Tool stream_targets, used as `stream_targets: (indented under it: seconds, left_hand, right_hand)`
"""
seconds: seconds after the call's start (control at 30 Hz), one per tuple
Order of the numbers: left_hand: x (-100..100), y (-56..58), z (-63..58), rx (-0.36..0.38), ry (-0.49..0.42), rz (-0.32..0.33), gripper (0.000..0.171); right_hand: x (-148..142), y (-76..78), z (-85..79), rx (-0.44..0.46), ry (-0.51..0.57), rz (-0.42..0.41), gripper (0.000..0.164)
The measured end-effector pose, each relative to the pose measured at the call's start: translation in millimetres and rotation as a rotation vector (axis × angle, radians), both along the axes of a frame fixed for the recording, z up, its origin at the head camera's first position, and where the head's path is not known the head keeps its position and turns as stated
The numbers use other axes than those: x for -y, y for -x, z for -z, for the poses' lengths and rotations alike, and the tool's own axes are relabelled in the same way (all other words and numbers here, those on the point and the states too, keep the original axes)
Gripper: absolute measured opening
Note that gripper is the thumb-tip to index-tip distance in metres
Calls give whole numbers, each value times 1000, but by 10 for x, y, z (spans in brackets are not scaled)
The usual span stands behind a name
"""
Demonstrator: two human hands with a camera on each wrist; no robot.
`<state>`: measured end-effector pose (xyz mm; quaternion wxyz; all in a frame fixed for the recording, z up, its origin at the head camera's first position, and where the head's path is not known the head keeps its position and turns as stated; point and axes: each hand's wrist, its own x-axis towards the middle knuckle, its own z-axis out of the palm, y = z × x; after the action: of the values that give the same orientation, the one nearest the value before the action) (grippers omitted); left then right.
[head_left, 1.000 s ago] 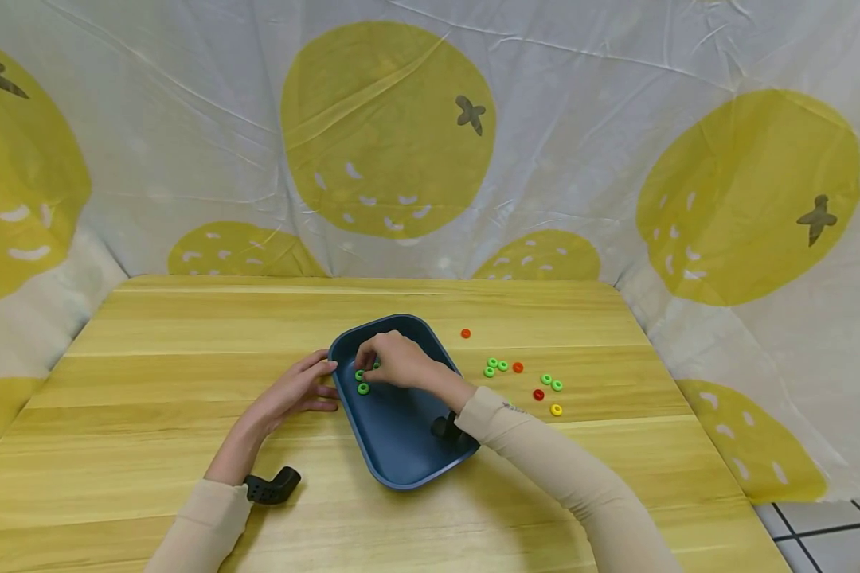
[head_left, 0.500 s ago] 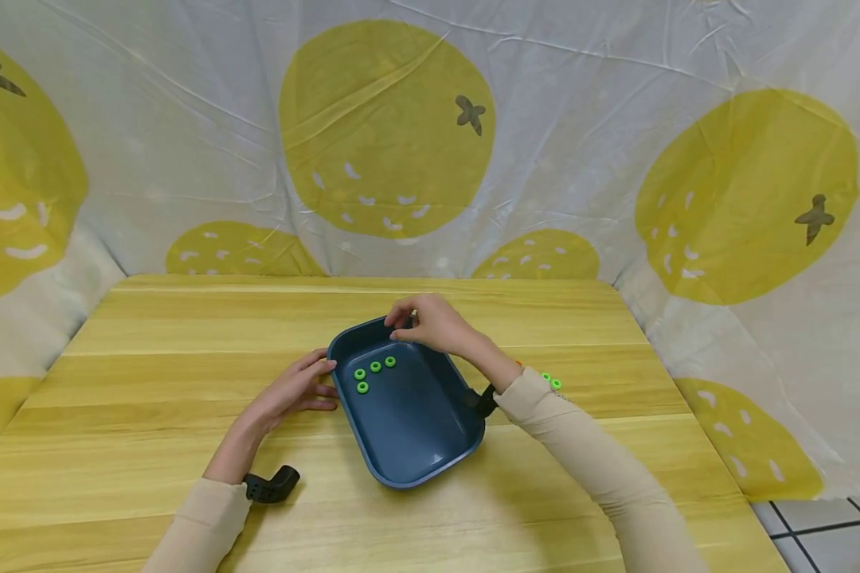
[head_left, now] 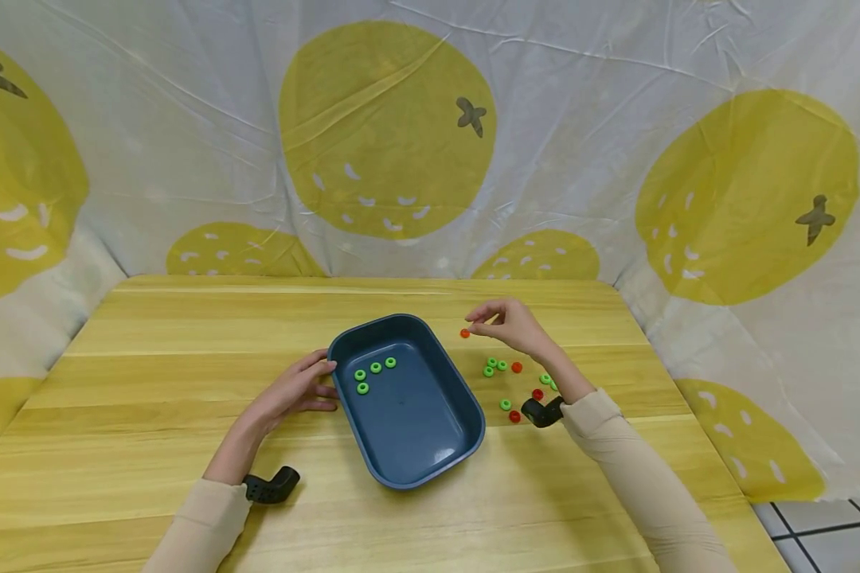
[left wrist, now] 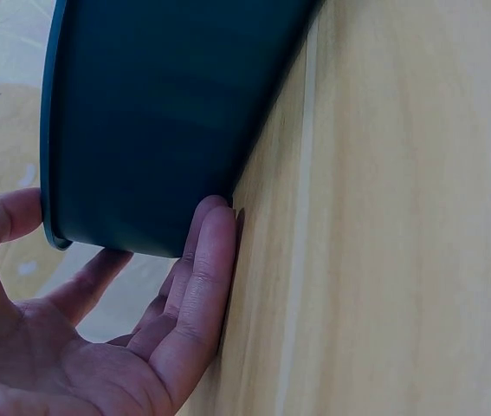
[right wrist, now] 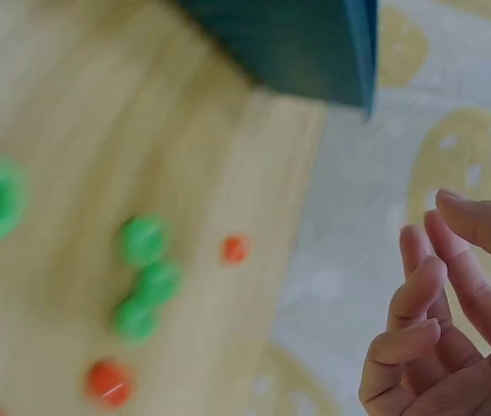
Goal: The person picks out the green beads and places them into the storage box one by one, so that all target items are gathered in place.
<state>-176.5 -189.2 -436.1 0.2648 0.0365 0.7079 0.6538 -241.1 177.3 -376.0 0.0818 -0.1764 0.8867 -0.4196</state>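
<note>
My left hand [head_left: 297, 388] rests against the left corner of a dark blue tray [head_left: 408, 422]. In the left wrist view its thumb [left wrist: 11, 217] meets the rim and its fairly straight fingers [left wrist: 202, 286] lie along the outer wall. Several small green rings [head_left: 376, 368] lie inside the tray near that corner. My right hand [head_left: 510, 325] hovers right of the tray, beside an orange ring [head_left: 465, 333] on the table. The right wrist view shows this hand [right wrist: 453, 321] with loosely bent fingers, nothing between them and the thumb, apart from the orange ring [right wrist: 235, 249].
More green rings [head_left: 502, 365], another orange ring [head_left: 517, 367] and red rings [head_left: 537, 394] lie scattered on the wooden table [head_left: 150, 382], right of the tray. Partly over them is the right wrist camera [head_left: 543, 412]. A cloth with yellow fruit [head_left: 387, 127] hangs behind the table.
My right hand has left the green rings in the tray, passed over its far rim and moved right to the orange ring. The left hand and tray stay put.
</note>
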Motion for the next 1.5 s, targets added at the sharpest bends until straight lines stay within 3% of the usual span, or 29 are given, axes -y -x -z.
stream_targets:
  seconds: [0.2, 0.37, 0.6, 0.83, 1.0, 1.17, 1.5]
  left_hand:
    - [14, -3, 4, -6, 4, 3, 60]
    - [21, -7, 2, -5, 8, -1, 61]
    - [11, -8, 1, -3, 2, 1, 60]
    - [16, 2, -9, -12, -10, 8, 60]
    - [17, 13, 12, 6, -7, -6, 61]
    - [9, -4, 1, -4, -5, 1, 60]
    - [11, -8, 1, 0, -5, -4, 61]
  right_hand:
    - [-300, -99, 205, 77, -2, 109, 25]
    - [-435, -126, 404, 77, -41, 135, 24]
    - [-489, -161, 586, 70, -93, 133, 16]
    - [-493, -159, 662, 14, -162, 113, 16]
    - [-474, -161, 678, 0, -187, 128, 15]
    - [-505, -166, 640, -1, -130, 130, 15]
    - [-401, -71, 223, 19, 0, 134, 23]
